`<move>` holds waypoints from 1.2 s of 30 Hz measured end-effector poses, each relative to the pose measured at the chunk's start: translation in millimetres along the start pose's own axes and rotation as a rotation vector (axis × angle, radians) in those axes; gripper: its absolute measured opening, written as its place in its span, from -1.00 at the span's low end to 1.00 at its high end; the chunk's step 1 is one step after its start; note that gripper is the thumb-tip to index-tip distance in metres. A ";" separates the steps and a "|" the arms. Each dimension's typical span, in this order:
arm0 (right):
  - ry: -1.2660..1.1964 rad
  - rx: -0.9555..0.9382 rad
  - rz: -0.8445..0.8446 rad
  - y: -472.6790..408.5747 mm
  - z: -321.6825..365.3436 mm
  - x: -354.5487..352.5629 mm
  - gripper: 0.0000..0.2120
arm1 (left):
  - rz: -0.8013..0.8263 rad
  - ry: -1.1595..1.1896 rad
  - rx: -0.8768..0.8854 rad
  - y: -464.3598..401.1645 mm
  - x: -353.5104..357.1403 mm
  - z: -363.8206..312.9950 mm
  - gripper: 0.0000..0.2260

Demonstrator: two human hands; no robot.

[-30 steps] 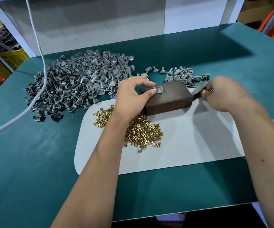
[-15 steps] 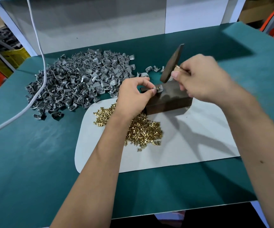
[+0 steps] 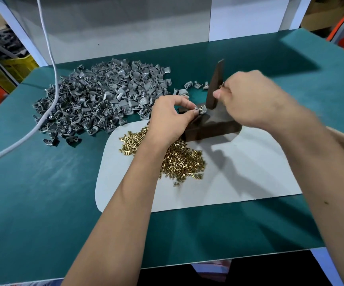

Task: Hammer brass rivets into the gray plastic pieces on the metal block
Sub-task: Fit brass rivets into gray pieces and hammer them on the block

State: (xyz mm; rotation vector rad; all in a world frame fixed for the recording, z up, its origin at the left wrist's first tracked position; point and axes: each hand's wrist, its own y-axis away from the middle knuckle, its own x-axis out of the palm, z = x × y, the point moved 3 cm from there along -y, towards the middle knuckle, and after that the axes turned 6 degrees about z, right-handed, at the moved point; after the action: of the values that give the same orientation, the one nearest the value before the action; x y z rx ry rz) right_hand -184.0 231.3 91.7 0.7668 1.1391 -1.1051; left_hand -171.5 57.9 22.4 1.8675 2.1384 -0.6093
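Hammer (image 3: 214, 87) gripped in right hand (image 3: 253, 100) meets gray piece (image 3: 201, 110) pinched by left hand (image 3: 171, 118) on block (image 3: 214, 126).

Teal-green counter (image 3: 43, 203) with a pale grey mat (image 3: 239, 182). Heap of grey plastic pieces (image 3: 105, 100); pile of shiny golden brass rivets (image 3: 183, 162); dark brown metal block (image 3: 214, 126); dark brown hammer head (image 3: 214, 83); white cable (image 3: 51, 58); yellow crate (image 3: 12, 67).

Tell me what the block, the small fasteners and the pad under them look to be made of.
Block: likely steel, dull dark brown, no shine, sharp square edges.
Rivets: probably brass, bright yellow with glinting highlights.
Pad: pale gray, matte, flat with rounded corners; perhaps rubber or card, the look leaves it open.
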 end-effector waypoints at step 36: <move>0.129 -0.090 -0.087 -0.7 18.0 9.3 -0.69 | 0.010 -0.012 0.027 -2.3 -3.4 3.5 -0.93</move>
State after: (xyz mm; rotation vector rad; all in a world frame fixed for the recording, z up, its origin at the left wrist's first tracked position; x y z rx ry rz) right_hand -178.8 212.1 87.8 0.7323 1.3333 -1.0806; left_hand -173.5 53.0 21.1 1.8824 2.1219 -0.6488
